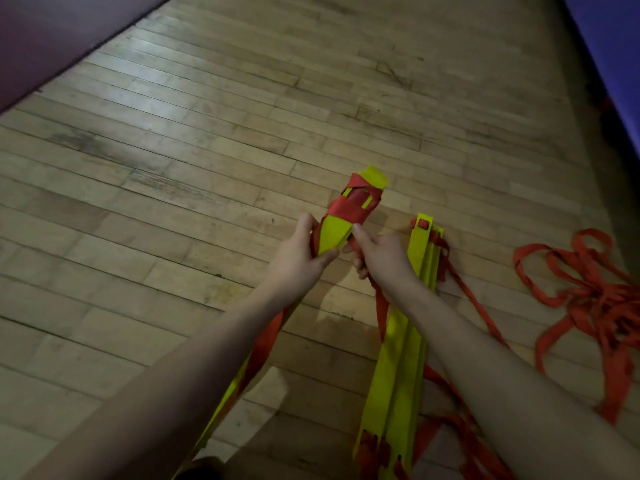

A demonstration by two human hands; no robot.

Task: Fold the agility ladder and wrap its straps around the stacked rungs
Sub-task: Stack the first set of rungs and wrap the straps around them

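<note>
While both hands met above the wooden floor [207, 140], the left hand [299, 259] gripped a stack of yellow rungs [332, 233], fingers curled round it. Just beyond that grip, red strap [349, 206] crossed the stack's far end in several turns. The right hand [379, 258], beside the left, pinched the strap tight. Right of it, a second yellow stack [401, 375] lay flat, with loose strap [585, 299] tangled farther out.
</note>
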